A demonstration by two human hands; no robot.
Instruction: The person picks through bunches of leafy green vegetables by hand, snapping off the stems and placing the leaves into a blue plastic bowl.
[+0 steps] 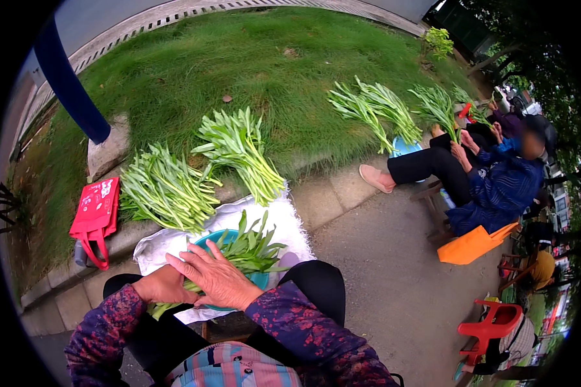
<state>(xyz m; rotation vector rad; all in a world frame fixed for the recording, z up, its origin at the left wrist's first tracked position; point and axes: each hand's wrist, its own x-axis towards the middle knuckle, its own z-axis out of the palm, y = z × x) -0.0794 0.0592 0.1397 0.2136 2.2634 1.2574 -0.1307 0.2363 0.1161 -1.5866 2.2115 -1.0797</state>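
A bunch of long-stemmed leafy greens [252, 248], much like water spinach, lies across my lap above a teal basin [259, 280]. My left hand [164, 284] is closed round the stem end, and cut ends show below it. Over the same stems rests my right hand [218, 278], its fingers stretched out and spread, tips near my left knuckles. Beneath the basin a white woven sheet [290, 222] covers the curb. Two more piles of greens lie beyond: a wide left pile [168, 190] and a right pile [242, 151] reaching onto the grass.
A red tote bag [97, 209] stands on the curb at left, near a blue post [71, 80]. To the right a seated person [497, 187] handles greens beside a light-blue basin [405, 148]. An orange bag [476, 245] and red plastic stool [490, 329] are farther right.
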